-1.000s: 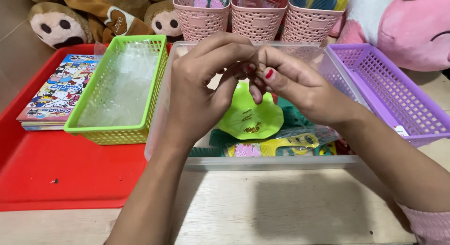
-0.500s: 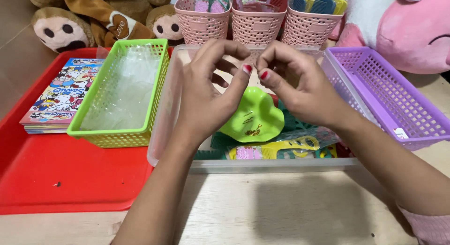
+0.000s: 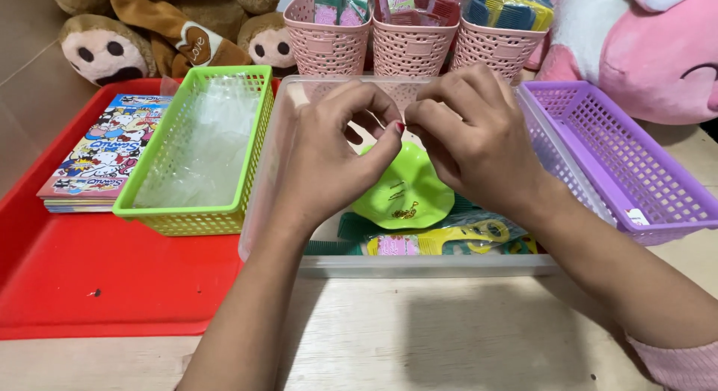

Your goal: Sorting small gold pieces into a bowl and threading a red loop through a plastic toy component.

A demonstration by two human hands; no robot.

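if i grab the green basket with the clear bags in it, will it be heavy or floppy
Probably light: the green basket is thin openwork plastic holding only clear bags. Its moulded lattice walls likely stay fairly stiff. The glossy bags look slippery and may shift if it tilts.

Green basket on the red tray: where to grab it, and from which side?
Judging by its pose, take the green basket by its near short rim, coming from above the bare red tray. It stands upright and open; books crowd its left, the clear bin its right.
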